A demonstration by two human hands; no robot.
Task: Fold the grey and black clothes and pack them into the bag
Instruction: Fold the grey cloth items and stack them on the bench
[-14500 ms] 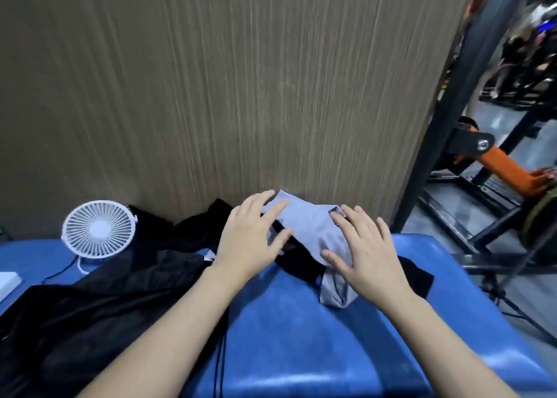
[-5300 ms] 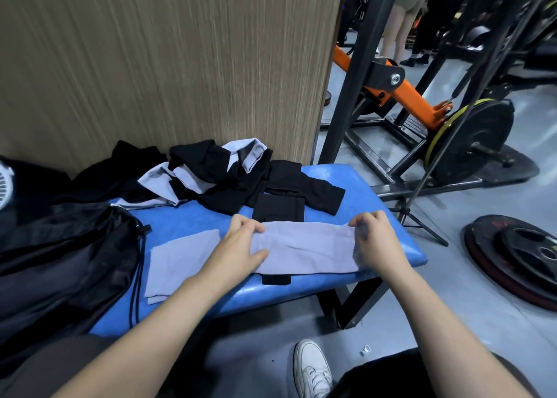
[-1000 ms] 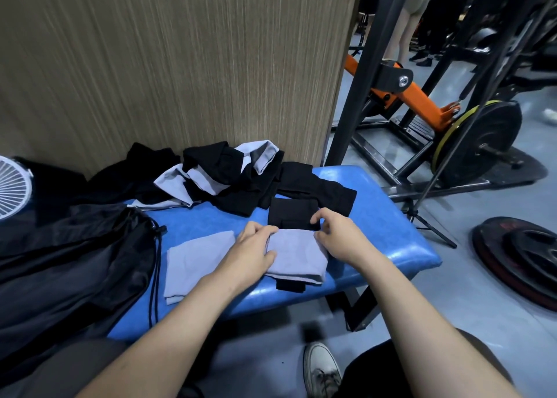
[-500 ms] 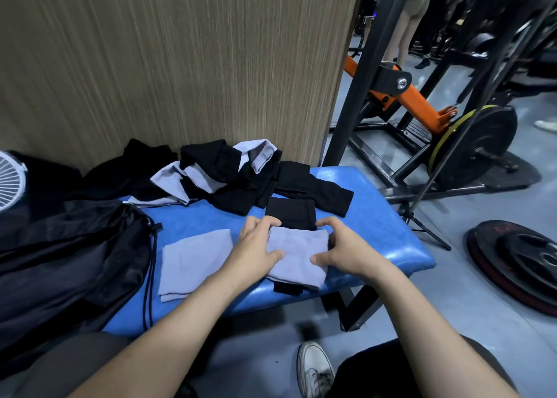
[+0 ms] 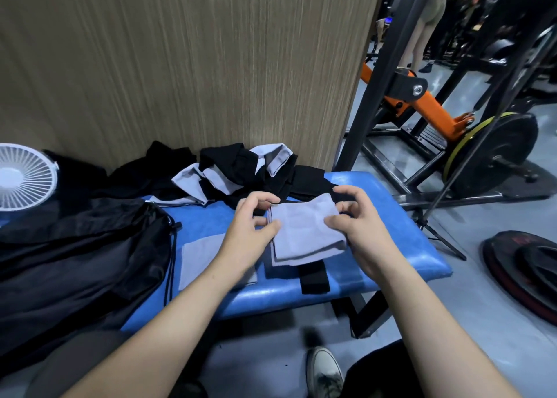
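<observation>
Two hands meet over a blue padded bench [image 5: 391, 232] whose 9 o'clock end bears a black drawstring bag [image 5: 75, 262], with a heap of unfolded black and grey clothes [image 5: 241, 171] at 12 o'clock by the wood wall. At centre, the left hand [image 5: 250, 229] and right hand [image 5: 355, 217] pinch opposite edges of a folded grey cloth [image 5: 304, 232], which lies over a black strip [image 5: 313, 278]; a second folded grey piece [image 5: 199, 259] lies at its 9 o'clock.

Gym: weight plate [image 5: 494, 159], bench [image 5: 388, 232].
</observation>
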